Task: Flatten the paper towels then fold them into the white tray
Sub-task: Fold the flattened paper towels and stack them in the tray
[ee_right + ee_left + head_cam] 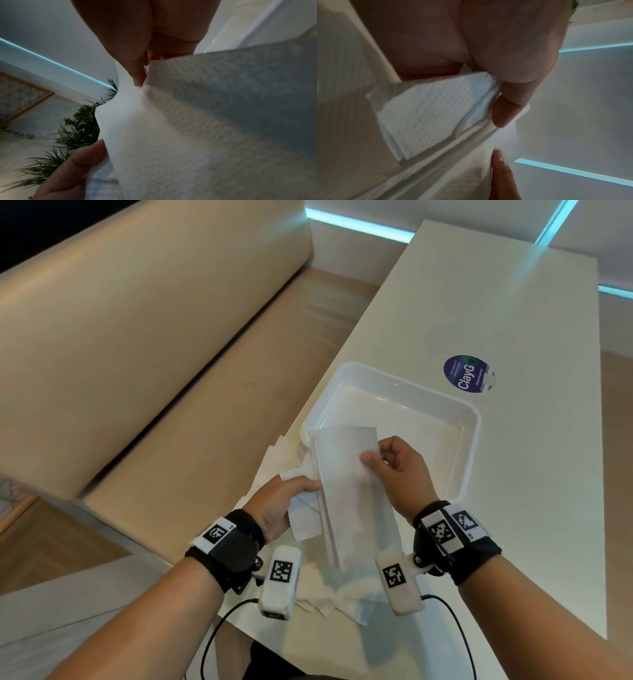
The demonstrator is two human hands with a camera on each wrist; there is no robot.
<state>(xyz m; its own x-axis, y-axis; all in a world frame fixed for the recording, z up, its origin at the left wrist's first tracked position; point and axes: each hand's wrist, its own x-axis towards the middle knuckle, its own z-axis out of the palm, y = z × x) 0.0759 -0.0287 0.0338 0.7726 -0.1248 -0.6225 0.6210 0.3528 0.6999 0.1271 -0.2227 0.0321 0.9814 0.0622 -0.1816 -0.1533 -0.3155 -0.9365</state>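
Note:
A long folded white paper towel (346, 484) hangs in the air between both hands, just in front of the white tray (469, 446). My right hand (383, 460) pinches its right edge, thumb on top. My left hand (291, 491) grips its left edge together with a loose flap of towel. In the left wrist view the thumb presses on the embossed towel (428, 115). In the right wrist view the fingers pinch the towel (197, 121). More crumpled paper towels (346, 594) lie on the table under the hands. The tray holds nothing that I can see.
The tray stands on a pale table (513, 302) near its left edge. A round blue sticker (467, 374) lies beyond the tray. A beige bench seat (171, 405) runs along the left. Cables (219, 631) hang from the wrist cameras.

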